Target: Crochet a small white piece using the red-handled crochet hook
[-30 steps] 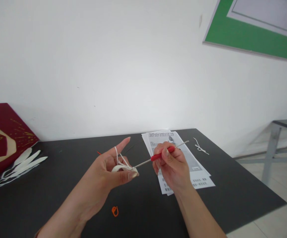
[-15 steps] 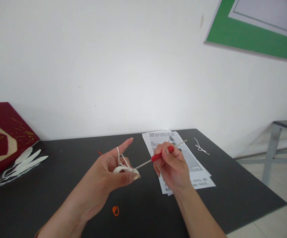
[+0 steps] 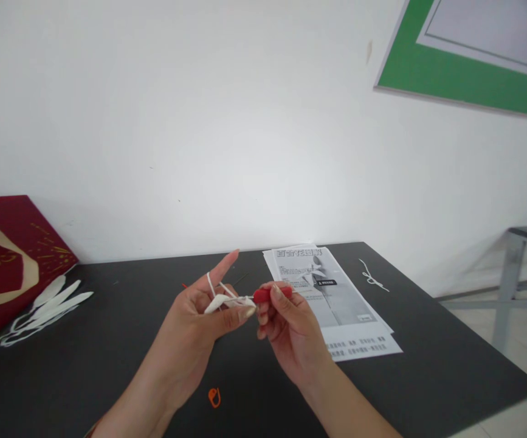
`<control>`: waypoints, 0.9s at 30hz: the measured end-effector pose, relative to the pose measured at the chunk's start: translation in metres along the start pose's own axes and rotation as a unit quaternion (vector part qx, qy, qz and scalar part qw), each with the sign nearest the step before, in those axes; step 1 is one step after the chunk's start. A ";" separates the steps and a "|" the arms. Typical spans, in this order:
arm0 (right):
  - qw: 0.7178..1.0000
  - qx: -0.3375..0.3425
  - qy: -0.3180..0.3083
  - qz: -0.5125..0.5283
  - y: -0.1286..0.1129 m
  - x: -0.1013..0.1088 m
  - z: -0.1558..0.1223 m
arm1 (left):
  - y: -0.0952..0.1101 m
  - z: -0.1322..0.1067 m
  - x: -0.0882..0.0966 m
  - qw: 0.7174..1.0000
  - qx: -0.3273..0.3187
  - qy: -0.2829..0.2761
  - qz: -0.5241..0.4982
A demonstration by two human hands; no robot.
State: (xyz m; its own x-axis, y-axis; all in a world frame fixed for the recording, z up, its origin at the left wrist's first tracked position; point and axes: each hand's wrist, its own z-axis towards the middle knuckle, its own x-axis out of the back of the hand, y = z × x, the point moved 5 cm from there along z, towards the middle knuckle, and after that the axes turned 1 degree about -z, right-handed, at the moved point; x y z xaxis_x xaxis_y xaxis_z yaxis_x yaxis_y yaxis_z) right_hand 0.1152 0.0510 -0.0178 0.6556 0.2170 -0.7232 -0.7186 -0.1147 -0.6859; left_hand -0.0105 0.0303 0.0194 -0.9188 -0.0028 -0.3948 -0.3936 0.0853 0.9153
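Observation:
My left hand (image 3: 194,328) pinches a small piece of white crochet work (image 3: 217,303) between thumb and fingers. White yarn (image 3: 210,283) loops round its raised index finger and runs down to the piece. In my right hand (image 3: 293,328) is a crochet hook (image 3: 267,295) with a red grip, held between thumb and fingers. The hook's metal shaft lies level and reaches into the white work at my left fingertips; its tip is hard to make out. Below the hands an orange stitch marker (image 3: 214,398) lies on the black table (image 3: 254,389).
Printed sheets (image 3: 358,340) lie behind my right hand. Farther right is a knotted bit of white yarn (image 3: 372,280). White crocheted petals (image 3: 58,304) with loose tails rest at the left by a dark red bag (image 3: 12,243). A grey stool (image 3: 509,286) stands beyond the table's right edge.
My right hand has moved left, bringing the red grip close to my left fingertips. The hook has gone farther into the work and now lies flatter. My left hand keeps its hold.

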 end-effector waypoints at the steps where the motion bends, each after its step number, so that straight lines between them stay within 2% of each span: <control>1: 1.000 0.011 0.007 -0.011 -0.002 0.002 0.000 | 0.000 0.000 0.000 1.000 -0.006 0.007 0.000; 3: 0.995 0.073 0.016 -0.059 -0.010 0.004 -0.003 | 0.000 -0.001 -0.001 0.999 -0.024 0.027 0.005; 6: 0.966 0.201 0.005 -0.165 -0.025 0.000 -0.013 | 0.000 -0.004 -0.004 0.997 -0.058 0.053 0.001; 9: 0.946 0.248 -0.005 -0.208 -0.028 -0.003 -0.019 | -0.001 -0.004 -0.008 0.995 -0.079 0.051 -0.029; 11: 0.962 0.215 0.010 -0.169 -0.024 -0.002 -0.016 | -0.004 -0.004 -0.008 0.994 -0.082 0.046 -0.048; 15: 0.992 0.104 0.037 -0.058 -0.013 0.002 -0.006 | -0.010 -0.003 -0.006 0.989 -0.110 0.059 -0.073; 22: 1.000 0.017 0.018 0.013 -0.010 0.006 0.003 | -0.019 0.004 -0.006 0.987 -0.139 0.039 -0.063; 27: 1.000 -0.010 0.022 0.019 -0.009 0.009 0.005 | -0.018 0.004 -0.005 0.996 -0.083 0.024 -0.034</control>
State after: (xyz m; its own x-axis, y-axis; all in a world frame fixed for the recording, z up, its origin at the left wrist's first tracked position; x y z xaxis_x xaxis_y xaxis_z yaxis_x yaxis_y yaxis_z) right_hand 0.1262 0.0591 -0.0177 0.6375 0.1692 -0.7516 -0.7390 -0.1416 -0.6587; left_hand 0.0016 0.0328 0.0047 -0.8885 -0.0518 -0.4559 -0.4512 -0.0824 0.8886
